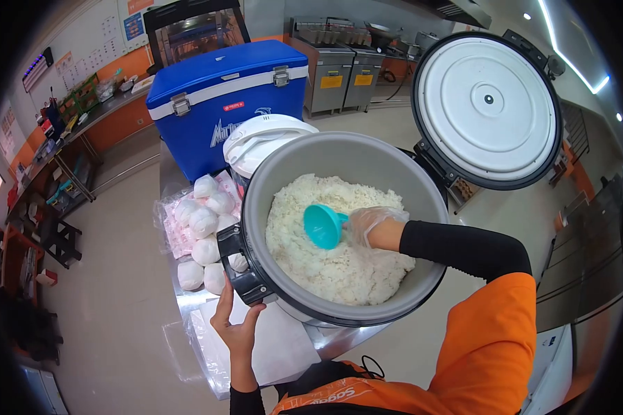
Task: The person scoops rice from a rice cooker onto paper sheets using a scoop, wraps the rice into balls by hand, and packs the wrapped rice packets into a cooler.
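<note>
A large grey rice cooker pot (342, 149) holds a deep mound of white cooked rice (353, 283). Inside it, my right hand (377, 227), in a clear plastic glove, is closed around the handle of a turquoise rice scoop (322, 227). The scoop's bowl is tilted at the rice surface, and its handle is mostly hidden by my fingers. My bare left hand (235, 328) grips the cooker's black side handle (246, 266), thumb and fingers on either side of it. Several white wrapped rice bundles (203, 223) lie just beyond that hand.
The cooker's round lid (489, 100) stands open at the right. Behind the pot are a smaller white-lidded container (263, 142) and a blue cooler box (221, 90). White paper sheets (270, 346) lie on the metal table (204, 346) near me. Fryers (336, 76) stand farther back.
</note>
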`<action>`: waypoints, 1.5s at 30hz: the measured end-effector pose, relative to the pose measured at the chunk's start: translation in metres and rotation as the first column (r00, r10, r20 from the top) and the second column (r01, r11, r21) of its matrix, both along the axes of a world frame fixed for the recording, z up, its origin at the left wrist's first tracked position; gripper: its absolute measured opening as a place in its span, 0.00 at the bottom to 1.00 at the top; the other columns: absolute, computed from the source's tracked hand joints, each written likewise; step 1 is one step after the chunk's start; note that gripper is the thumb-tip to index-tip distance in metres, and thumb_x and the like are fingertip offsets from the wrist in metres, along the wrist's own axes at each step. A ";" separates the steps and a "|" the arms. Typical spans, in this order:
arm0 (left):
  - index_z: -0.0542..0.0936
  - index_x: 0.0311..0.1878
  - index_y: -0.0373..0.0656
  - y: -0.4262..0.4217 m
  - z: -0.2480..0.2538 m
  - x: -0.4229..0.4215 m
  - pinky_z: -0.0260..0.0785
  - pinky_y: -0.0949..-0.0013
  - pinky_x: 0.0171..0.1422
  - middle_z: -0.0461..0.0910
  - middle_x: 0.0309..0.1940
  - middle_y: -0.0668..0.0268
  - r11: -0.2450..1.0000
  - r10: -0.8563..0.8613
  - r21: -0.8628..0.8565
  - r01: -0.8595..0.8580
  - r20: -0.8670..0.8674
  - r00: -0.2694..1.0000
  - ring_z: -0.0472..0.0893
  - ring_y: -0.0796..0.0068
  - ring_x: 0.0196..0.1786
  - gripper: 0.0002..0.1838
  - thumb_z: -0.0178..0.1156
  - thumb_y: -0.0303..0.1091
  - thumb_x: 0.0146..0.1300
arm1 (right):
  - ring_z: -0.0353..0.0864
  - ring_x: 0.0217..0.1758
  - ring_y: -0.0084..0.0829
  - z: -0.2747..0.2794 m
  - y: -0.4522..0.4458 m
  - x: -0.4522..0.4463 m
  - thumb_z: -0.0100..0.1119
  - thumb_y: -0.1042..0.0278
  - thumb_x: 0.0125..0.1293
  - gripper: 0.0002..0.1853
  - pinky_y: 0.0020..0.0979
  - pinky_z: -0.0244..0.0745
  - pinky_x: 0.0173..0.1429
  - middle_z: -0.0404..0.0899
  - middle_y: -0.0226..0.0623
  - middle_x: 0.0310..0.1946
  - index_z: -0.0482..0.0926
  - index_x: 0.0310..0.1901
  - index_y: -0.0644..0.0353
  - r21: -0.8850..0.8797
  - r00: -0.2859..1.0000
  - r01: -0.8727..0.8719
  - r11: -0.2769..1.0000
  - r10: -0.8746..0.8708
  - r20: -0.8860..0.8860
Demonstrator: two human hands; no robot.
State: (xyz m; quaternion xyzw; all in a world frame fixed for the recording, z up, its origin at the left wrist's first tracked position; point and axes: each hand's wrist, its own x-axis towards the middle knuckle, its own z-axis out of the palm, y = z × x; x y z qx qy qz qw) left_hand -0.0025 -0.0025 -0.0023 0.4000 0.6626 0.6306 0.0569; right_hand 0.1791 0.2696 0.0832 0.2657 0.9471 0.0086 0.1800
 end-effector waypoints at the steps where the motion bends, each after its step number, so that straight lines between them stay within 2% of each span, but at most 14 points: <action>1: 0.70 0.64 0.34 0.001 0.000 0.000 0.63 0.66 0.65 0.75 0.59 0.52 1.000 -0.012 0.014 0.011 0.019 1.000 0.76 0.66 0.60 0.45 0.76 0.24 0.36 | 0.84 0.30 0.44 -0.012 0.012 0.001 0.48 0.57 0.69 0.18 0.41 0.76 0.33 0.82 0.48 0.26 0.80 0.32 0.62 0.076 1.000 -0.002 0.997 0.004 -0.026; 9: 0.68 0.64 0.32 0.001 -0.007 -0.003 0.64 0.69 0.63 0.81 0.51 0.56 1.000 0.019 0.018 -0.018 -0.028 0.999 0.78 0.71 0.54 0.42 0.73 0.25 0.41 | 0.83 0.28 0.45 0.014 0.028 0.009 0.50 0.56 0.68 0.18 0.43 0.76 0.34 0.82 0.48 0.26 0.81 0.31 0.60 0.361 0.985 -0.008 0.933 0.070 -0.159; 13: 0.70 0.63 0.35 0.000 -0.008 -0.003 0.62 0.65 0.66 0.74 0.60 0.55 1.000 -0.008 0.000 0.008 0.037 0.999 0.75 0.66 0.61 0.44 0.76 0.25 0.38 | 0.80 0.30 0.48 0.023 0.046 0.023 0.55 0.56 0.59 0.14 0.45 0.74 0.37 0.81 0.47 0.28 0.84 0.34 0.56 -0.037 0.989 -0.093 0.995 0.097 0.114; 16: 0.70 0.63 0.35 0.001 -0.005 -0.002 0.62 0.65 0.66 0.74 0.60 0.55 1.000 -0.013 0.013 0.012 0.037 0.999 0.75 0.66 0.61 0.43 0.76 0.25 0.38 | 0.80 0.36 0.46 0.001 0.052 0.043 0.57 0.59 0.56 0.11 0.43 0.73 0.41 0.82 0.44 0.33 0.84 0.32 0.54 -0.058 0.989 -0.136 0.989 0.133 -0.064; 20: 0.71 0.63 0.35 0.003 -0.008 -0.003 0.62 0.65 0.66 0.74 0.61 0.55 1.000 -0.011 0.013 0.011 0.075 0.997 0.75 0.67 0.61 0.43 0.76 0.25 0.38 | 0.83 0.37 0.42 0.009 0.005 0.019 0.60 0.67 0.53 0.07 0.42 0.76 0.42 0.83 0.43 0.32 0.85 0.31 0.56 0.277 0.973 0.005 0.961 -0.069 0.221; 21: 0.71 0.63 0.35 0.000 -0.010 -0.002 0.62 0.65 0.66 0.74 0.61 0.55 1.000 -0.014 0.007 0.014 0.095 0.995 0.75 0.67 0.61 0.43 0.76 0.25 0.38 | 0.84 0.38 0.40 0.014 0.002 0.028 0.60 0.70 0.53 0.05 0.40 0.78 0.42 0.84 0.42 0.31 0.85 0.30 0.58 0.300 0.971 -0.224 0.927 0.184 0.155; 24: 0.70 0.63 0.34 -0.001 -0.009 -0.003 0.62 0.65 0.66 0.73 0.62 0.54 1.000 -0.018 -0.009 0.019 0.072 0.997 0.74 0.64 0.62 0.43 0.75 0.24 0.38 | 0.83 0.30 0.41 0.014 0.026 0.017 0.56 0.69 0.57 0.07 0.39 0.76 0.32 0.82 0.45 0.27 0.82 0.26 0.60 0.455 0.993 0.119 0.882 -0.101 -0.065; 27: 0.67 0.65 0.33 -0.003 -0.007 -0.002 0.60 0.64 0.67 0.70 0.63 0.52 0.999 -0.053 -0.014 0.053 -0.020 0.998 0.72 0.60 0.64 0.39 0.71 0.25 0.46 | 0.83 0.30 0.38 0.009 0.048 0.024 0.55 0.70 0.57 0.07 0.38 0.75 0.31 0.81 0.43 0.26 0.82 0.27 0.59 0.384 1.000 -0.022 0.923 0.017 0.016; 29: 0.65 0.66 0.32 -0.005 -0.002 -0.002 0.59 0.64 0.68 0.68 0.64 0.50 0.997 -0.066 -0.045 0.063 -0.068 0.995 0.71 0.58 0.66 0.37 0.66 0.25 0.52 | 0.82 0.29 0.38 -0.007 0.031 0.026 0.55 0.71 0.56 0.07 0.37 0.75 0.31 0.81 0.42 0.25 0.82 0.27 0.58 0.200 0.935 -0.108 0.974 0.168 -0.311; 31: 0.62 0.68 0.31 -0.007 0.004 0.001 0.57 0.64 0.69 0.66 0.66 0.47 0.994 -0.092 -0.063 0.085 -0.111 0.990 0.68 0.56 0.68 0.34 0.61 0.27 0.57 | 0.82 0.29 0.38 -0.023 0.021 0.022 0.55 0.71 0.56 0.07 0.37 0.74 0.31 0.81 0.42 0.24 0.82 0.27 0.59 0.125 0.911 -0.226 0.966 0.255 -0.324; 34: 0.63 0.67 0.31 -0.007 0.003 -0.001 0.57 0.64 0.69 0.66 0.66 0.47 0.992 -0.116 -0.053 0.113 -0.062 0.991 0.67 0.56 0.68 0.35 0.62 0.25 0.55 | 0.81 0.28 0.39 -0.031 0.024 -0.005 0.55 0.70 0.54 0.07 0.37 0.74 0.31 0.80 0.42 0.23 0.82 0.27 0.61 0.094 0.935 -0.354 0.931 0.353 0.025; 39: 0.64 0.67 0.33 -0.006 0.008 -0.002 0.58 0.65 0.69 0.66 0.65 0.47 0.991 -0.118 -0.061 0.116 -0.029 0.993 0.67 0.57 0.68 0.37 0.63 0.22 0.52 | 0.81 0.27 0.39 -0.032 0.034 -0.015 0.58 0.68 0.51 0.07 0.41 0.74 0.29 0.80 0.44 0.22 0.83 0.27 0.61 0.019 0.873 -0.487 0.873 0.487 0.007; 43: 0.65 0.67 0.34 -0.007 0.003 -0.004 0.59 0.65 0.69 0.67 0.65 0.49 0.993 -0.110 -0.056 0.106 -0.066 0.992 0.68 0.57 0.68 0.37 0.64 0.22 0.51 | 0.82 0.27 0.39 0.001 -0.025 -0.030 0.58 0.69 0.52 0.07 0.41 0.75 0.30 0.81 0.44 0.23 0.83 0.28 0.62 -0.161 0.969 -0.246 0.956 0.240 -0.053; 45: 0.65 0.67 0.34 -0.007 -0.001 -0.004 0.59 0.65 0.69 0.67 0.65 0.49 0.995 -0.090 -0.050 0.086 -0.093 0.992 0.68 0.58 0.67 0.37 0.65 0.21 0.50 | 0.83 0.28 0.40 0.016 -0.062 -0.028 0.57 0.70 0.54 0.07 0.41 0.76 0.30 0.81 0.44 0.23 0.82 0.30 0.62 -0.143 0.956 -0.293 0.945 0.289 -0.047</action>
